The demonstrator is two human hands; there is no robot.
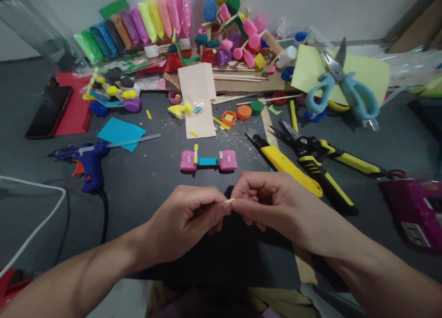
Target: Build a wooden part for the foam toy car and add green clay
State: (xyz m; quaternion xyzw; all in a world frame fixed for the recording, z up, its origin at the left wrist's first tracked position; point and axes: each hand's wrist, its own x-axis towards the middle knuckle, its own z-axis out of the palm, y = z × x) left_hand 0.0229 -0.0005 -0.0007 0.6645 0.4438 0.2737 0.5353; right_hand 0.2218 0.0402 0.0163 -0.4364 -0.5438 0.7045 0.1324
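Note:
Between the fingertips of both hands is a small cream-coloured piece (pixel 229 201). My left hand (pixel 193 216) pinches its left end, and my right hand (pixel 272 205) pinches its right end; the fingers mostly cover it. Just beyond the hands, a small model with pink bottle-cap-like wheels (pixel 188 161) and a blue strip (pixel 207 161) between them stands on the dark table (pixel 138 216). A short yellow piece (pixel 196 153) rises upright near its left wheel.
A blue glue gun (pixel 92 166) lies left, near a blue paper sheet (pixel 121 133). At right are a yellow cutter (pixel 292 170), pliers (pixel 324 179), scissors (pixel 340 85) and a purple box (pixel 414 212). Coloured clay packs (pixel 155 18) and caps line the back.

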